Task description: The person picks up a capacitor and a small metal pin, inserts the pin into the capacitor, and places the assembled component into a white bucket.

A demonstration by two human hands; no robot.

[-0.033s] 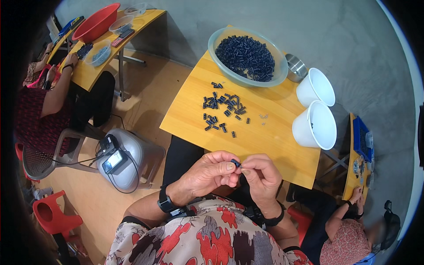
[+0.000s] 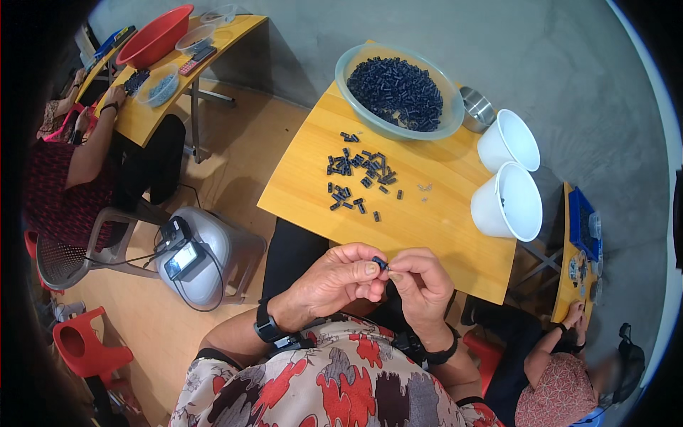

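Observation:
Between the thumb and forefinger of my left hand [image 2: 341, 280] is a small dark blue plastic piece [image 2: 380, 262], held just off the table's near edge. My right hand [image 2: 422, 285] is closed in a pinch at the right end of that piece. Whatever its fingertips grip is too small to make out. Beyond my hands, several similar dark pieces [image 2: 343, 167] lie scattered over the yellow table [image 2: 434, 245]. A few tiny pale bits [image 2: 425, 188] lie to their right. At the far side stands a translucent basin [image 2: 455, 107] heaped with more dark pieces.
A metal bowl [image 2: 477, 110] and two white buckets [image 2: 509, 203] line the table's right edge. To the left, a grey stool [image 2: 235, 249] bears a small device [image 2: 183, 259] with cables. Other people sit at yellow tables on both sides. A grey wall rises behind.

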